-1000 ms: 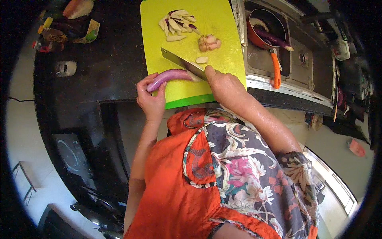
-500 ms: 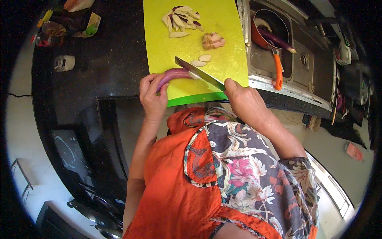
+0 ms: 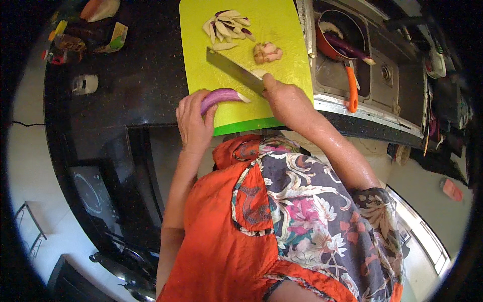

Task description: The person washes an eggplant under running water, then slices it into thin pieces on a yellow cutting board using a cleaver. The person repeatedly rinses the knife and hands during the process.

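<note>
My left hand (image 3: 195, 117) is closed round a purple eggplant (image 3: 221, 96) at the near left of a yellow-green cutting board (image 3: 292, 38). The eggplant's slanted pale cut end points right. In my right hand (image 3: 288, 99) is the handle of a kitchen knife (image 3: 234, 69), its broad blade reaching up and left, away from the cut end. Part of a pale slice (image 3: 259, 73) shows beside the blade; the blade may cover more. Farther up the board lie a pile of eggplant slices (image 3: 229, 26) and a knobbly pinkish-tan piece (image 3: 267, 52) like ginger.
To the right, a sink (image 3: 385, 48) holds an orange pan (image 3: 324, 44) with its orange handle (image 3: 351, 89) over the near rim. Another eggplant (image 3: 354, 53) lies across the pan. Bottles (image 3: 70, 43) and a small jar (image 3: 84, 84) stand on the dark counter (image 3: 146, 65) at left.
My right hand has moved the knife up and left, off the eggplant's cut end and over the loose slices. My left hand keeps its hold with little movement.
</note>
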The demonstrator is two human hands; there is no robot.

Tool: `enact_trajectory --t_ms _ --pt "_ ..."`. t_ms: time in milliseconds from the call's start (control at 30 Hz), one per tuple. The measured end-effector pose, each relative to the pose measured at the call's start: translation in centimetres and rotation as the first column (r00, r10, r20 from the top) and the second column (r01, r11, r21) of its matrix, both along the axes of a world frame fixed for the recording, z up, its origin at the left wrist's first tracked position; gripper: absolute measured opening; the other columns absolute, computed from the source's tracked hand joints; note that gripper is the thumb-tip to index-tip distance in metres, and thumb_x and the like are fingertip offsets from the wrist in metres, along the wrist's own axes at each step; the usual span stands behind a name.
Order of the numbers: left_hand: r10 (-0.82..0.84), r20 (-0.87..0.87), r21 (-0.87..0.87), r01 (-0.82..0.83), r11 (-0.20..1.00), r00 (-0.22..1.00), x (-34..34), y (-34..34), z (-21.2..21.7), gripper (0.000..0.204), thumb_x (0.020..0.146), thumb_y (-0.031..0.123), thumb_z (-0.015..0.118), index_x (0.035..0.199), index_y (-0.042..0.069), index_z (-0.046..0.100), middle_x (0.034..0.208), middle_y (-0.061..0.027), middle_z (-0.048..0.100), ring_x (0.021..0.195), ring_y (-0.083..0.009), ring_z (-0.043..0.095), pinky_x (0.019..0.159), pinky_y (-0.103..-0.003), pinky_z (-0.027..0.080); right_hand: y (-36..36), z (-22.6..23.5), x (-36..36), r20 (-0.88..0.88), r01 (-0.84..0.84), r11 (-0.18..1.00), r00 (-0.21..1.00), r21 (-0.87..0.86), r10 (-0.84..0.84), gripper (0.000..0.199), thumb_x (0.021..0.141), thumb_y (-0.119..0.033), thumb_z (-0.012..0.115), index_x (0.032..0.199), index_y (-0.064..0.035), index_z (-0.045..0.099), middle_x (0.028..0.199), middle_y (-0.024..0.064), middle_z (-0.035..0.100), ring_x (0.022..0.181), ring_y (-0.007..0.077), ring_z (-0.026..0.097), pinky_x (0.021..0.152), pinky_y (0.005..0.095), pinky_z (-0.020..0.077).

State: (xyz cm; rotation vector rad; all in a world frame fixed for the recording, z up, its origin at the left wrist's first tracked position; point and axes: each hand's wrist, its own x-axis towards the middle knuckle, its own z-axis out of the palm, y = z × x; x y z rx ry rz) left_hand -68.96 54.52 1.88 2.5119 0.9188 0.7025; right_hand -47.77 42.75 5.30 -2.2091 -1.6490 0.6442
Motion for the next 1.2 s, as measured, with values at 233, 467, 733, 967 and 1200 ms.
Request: enact_trajectory --t_ms 233,467,733,967,1200 --pt "-0.134 0.095 0.156 0.118 0.981 0.986 0.9 1.3 0.1 0.040 0.068 -0.002 0.071 0.106 0.010 0.068 0.103 -0.0083 0.062 0.095 -0.0304 0.060 0.084 -0.039 0.049 -1.3 3.6 0.3 0.009 0.046 0.999 0.999 0.000 -0.046 0.013 0.085 -0.005 0.051 0.096 -0.0013 0.043 0.080 0.0246 0.064 0.075 0.0446 0.065 0.063 0.0527 0.0506" --pt "-0.105 0.190 0.131 0.081 0.988 0.976 1.1 0.8 -2.5 0.043 0.068 -0.004 0.072 0.109 0.010 0.070 0.107 -0.0099 0.061 0.100 -0.0291 0.059 0.088 -0.038 0.049 -3.9 3.7 0.5 0.122 -0.067 0.998 0.990 -0.011 0.068 0.018 0.082 -0.004 0.052 0.097 -0.0022 0.041 0.084 0.0208 0.060 0.069 0.0425 0.064 0.060 0.0507 0.0509" --pt "-0.055 0.213 0.001 0.057 0.998 0.976 1.2 1.3 -2.9 0.039 0.073 -0.002 0.072 0.110 0.008 0.070 0.109 -0.0111 0.061 0.103 -0.0285 0.059 0.090 -0.036 0.049 -5.8 5.3 1.1 0.216 -0.170 0.982 0.959 -0.086 0.185 0.022 0.080 -0.004 0.054 0.097 -0.0024 0.041 0.080 0.0162 0.057 0.065 0.0389 0.064 0.054 0.0477 0.0510" --pt "-0.117 0.229 -0.014 0.123 0.992 0.966 1.5 2.0 -2.7 0.038 0.076 -0.002 0.070 0.113 0.006 0.067 0.112 -0.0124 0.064 0.105 -0.0307 0.061 0.092 -0.037 0.049 -6.5 5.0 1.8 0.201 -0.095 0.993 0.974 -0.066 0.106 0.019 0.084 -0.007 0.057 0.096 -0.0036 0.042 0.079 0.0184 0.059 0.064 0.0389 0.064 0.053 0.0477 0.0502" --pt "0.121 0.303 -0.336 -0.013 0.942 0.945 -0.2 3.9 -2.1 0.039 0.086 0.000 0.066 0.124 0.001 0.059 0.119 -0.0110 0.064 0.109 -0.0228 0.061 0.096 -0.033 0.048 -7.9 4.4 2.0 0.138 0.063 0.997 0.989 -0.034 -0.057 0.015 0.091 -0.011 0.056 0.095 -0.0043 0.043 0.079 0.0189 0.061 0.065 0.0397 0.063 0.054 0.0495 0.0489"
